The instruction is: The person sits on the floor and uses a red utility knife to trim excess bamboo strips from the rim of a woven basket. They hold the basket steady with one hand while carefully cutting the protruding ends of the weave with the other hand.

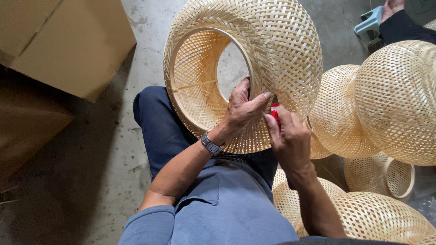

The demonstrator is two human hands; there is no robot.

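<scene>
A round woven bamboo shade (277,41) with a wide circular opening rests on my lap, tilted toward me. My left hand (243,111) grips its lower rim, thumb on the outside and fingers inside the opening. A metal watch sits on that wrist. My right hand (287,136) is closed around a small red tool (274,110) and presses it against the shade's weave just beside my left thumb. Most of the tool is hidden in my fist.
Several more woven bamboo shades (395,100) are piled at my right and near my right elbow. Cardboard boxes (68,41) stand at the upper left on the concrete floor. Another person's foot and a small plastic stool (370,22) show at the top right.
</scene>
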